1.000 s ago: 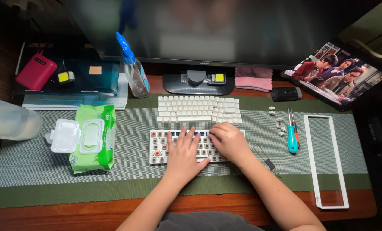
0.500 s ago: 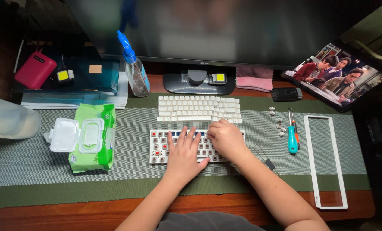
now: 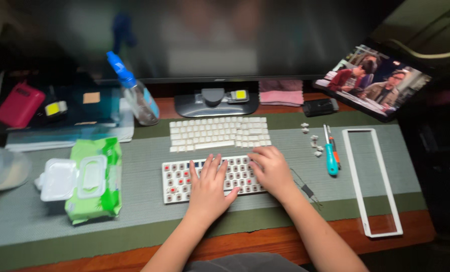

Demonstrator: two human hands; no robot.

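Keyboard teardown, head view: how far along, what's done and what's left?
Done: the keycaps lie in rows behind the bare keyboard, whose switches are exposed. A few loose switches sit by the screwdriver, and the white frame lies apart. In hand: the left hand rests flat on the board while the right hand works at its right end. Left: most switches are seated.

keycaps (image 3: 219, 134) behind, screwdriver (image 3: 331, 160) right
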